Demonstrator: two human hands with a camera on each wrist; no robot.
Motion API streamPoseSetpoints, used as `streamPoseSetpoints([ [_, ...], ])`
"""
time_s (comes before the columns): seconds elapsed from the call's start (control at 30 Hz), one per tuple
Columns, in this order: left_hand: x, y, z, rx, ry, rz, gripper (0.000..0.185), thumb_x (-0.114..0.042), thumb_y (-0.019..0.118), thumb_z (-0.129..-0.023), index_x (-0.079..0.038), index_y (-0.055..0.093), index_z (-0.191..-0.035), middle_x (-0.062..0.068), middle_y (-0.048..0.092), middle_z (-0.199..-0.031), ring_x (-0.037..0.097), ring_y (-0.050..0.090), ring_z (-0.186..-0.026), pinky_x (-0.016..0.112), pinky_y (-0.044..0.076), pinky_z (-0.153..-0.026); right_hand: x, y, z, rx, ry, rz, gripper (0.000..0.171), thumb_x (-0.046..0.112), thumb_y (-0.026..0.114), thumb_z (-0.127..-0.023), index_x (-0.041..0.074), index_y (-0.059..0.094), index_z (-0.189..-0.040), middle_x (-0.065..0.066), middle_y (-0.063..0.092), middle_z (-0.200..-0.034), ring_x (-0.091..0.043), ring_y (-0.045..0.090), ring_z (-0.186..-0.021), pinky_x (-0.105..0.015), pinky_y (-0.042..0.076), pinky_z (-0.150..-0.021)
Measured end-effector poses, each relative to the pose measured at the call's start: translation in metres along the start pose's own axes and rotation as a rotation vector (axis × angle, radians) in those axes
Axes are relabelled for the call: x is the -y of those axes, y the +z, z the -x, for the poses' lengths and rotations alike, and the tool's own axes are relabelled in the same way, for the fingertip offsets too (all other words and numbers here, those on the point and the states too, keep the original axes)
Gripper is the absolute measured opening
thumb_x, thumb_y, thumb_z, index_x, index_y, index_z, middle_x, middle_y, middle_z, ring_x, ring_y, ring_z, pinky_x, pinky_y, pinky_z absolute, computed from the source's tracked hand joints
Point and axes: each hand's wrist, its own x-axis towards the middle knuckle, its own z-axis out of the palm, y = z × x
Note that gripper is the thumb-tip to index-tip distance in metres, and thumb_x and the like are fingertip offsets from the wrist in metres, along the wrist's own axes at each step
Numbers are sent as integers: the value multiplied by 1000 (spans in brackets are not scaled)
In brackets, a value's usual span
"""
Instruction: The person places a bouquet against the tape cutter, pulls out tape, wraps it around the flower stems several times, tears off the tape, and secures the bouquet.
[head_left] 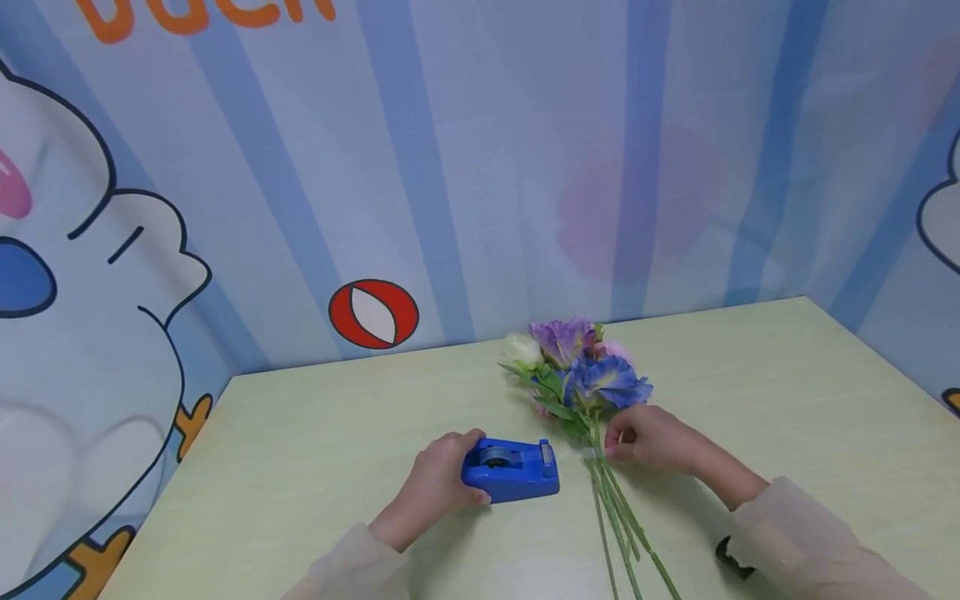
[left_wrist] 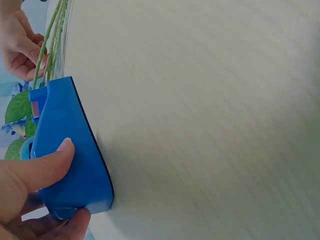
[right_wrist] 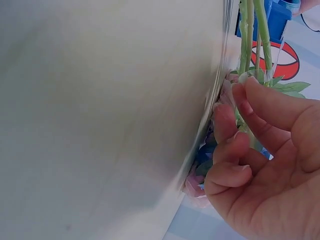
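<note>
My left hand (head_left: 435,479) grips a blue tape dispenser (head_left: 517,488), thumb on one side and fingers round its back end. The roll of tape sits inside, and its cutter end faces the flowers. To the right lies a bunch of flowers (head_left: 606,380), purple, blue, white and pink, with long green stems (head_left: 624,521) toward me. Beside the upper stems, my right hand (head_left: 654,438) pinches a strip of clear tape (right_wrist: 259,76) between thumb and index finger. The strip lies across the stems; how far it wraps behind them is hidden.
The pale table (head_left: 322,467) ends at a light blue striped backdrop (head_left: 510,167) with cartoon prints. A small black object (head_left: 733,558) shows at the right sleeve.
</note>
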Motion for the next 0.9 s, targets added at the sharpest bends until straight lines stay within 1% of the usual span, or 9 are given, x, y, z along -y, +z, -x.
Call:
streamPoseSetpoints([
  [0.3, -3, 0, 2, 9, -4, 20, 76, -17, 86, -65, 1, 51, -130, 20, 57, -121, 34, 54, -109, 52, 43, -92, -1, 1, 0, -2, 0, -2, 10, 5, 65, -85, 10, 66, -77, 4, 59, -71, -9, 51, -61, -26, 43, -53],
  [0.37, -4, -1, 4, 11, -10, 32, 77, -19, 85, -68, 0, 48, -132, 21, 55, -122, 35, 53, -110, 52, 44, -92, 0, 1, 0, 0, -3, -4, 9, 5, 65, -85, 10, 66, -77, 4, 59, -71, -9, 50, -61, -26, 43, -53],
  [0.47, -7, -3, 7, -19, 8, 13, 77, -24, 81, -72, -3, 44, -136, 21, 50, -127, 36, 51, -113, 52, 44, -90, 0, 1, 0, 1, -9, -5, 9, 5, 65, -85, 9, 66, -77, 5, 59, -70, -9, 50, -60, -25, 43, -53],
  [0.53, -12, -6, 10, -65, 41, -3, 74, -27, 78, -76, -5, 43, -137, 22, 45, -133, 37, 46, -118, 53, 45, -89, 0, 1, 0, 0, -7, -1, 10, 5, 65, -85, 10, 66, -77, 5, 59, -71, -9, 50, -61, -26, 43, -53],
  [0.6, -17, -9, 11, -150, 108, -33, 71, -29, 76, -78, -6, 44, -137, 22, 39, -137, 38, 41, -123, 53, 46, -87, 0, 0, 0, -1, -4, 1, 10, 5, 65, -85, 10, 66, -77, 5, 59, -71, -9, 51, -61, -26, 43, -54],
  [0.67, -24, -12, 12, -230, 166, -42, 65, -27, 75, -79, -8, 46, -135, 22, 35, -141, 38, 36, -127, 53, 46, -87, 0, 0, 0, -3, -4, 0, 10, 5, 65, -85, 10, 66, -77, 5, 60, -71, -9, 51, -62, -26, 44, -54],
  [0.77, -35, -14, 15, -322, 252, -42, 54, -24, 73, -82, -9, 51, -130, 19, 36, -140, 36, 36, -127, 48, 48, -87, -1, 0, 0, -4, -4, -11, 10, 5, 65, -85, 10, 66, -77, 5, 60, -71, -9, 51, -62, -26, 44, -54],
  [0.83, -43, -14, 17, -330, 296, -26, 48, -21, 71, -84, -10, 53, -127, 17, 41, -137, 33, 40, -124, 45, 48, -88, -1, 0, 0, -3, -7, -16, 10, 5, 65, -85, 10, 66, -77, 5, 59, -70, -9, 51, -61, -26, 44, -54],
  [0.9, -50, -13, 20, -313, 344, -1, 44, -19, 70, -85, -10, 54, -125, 13, 46, -131, 29, 45, -120, 41, 48, -88, -2, 0, 0, -3, -12, -17, 10, 6, 65, -85, 10, 66, -77, 5, 59, -70, -9, 50, -60, -26, 43, -53],
])
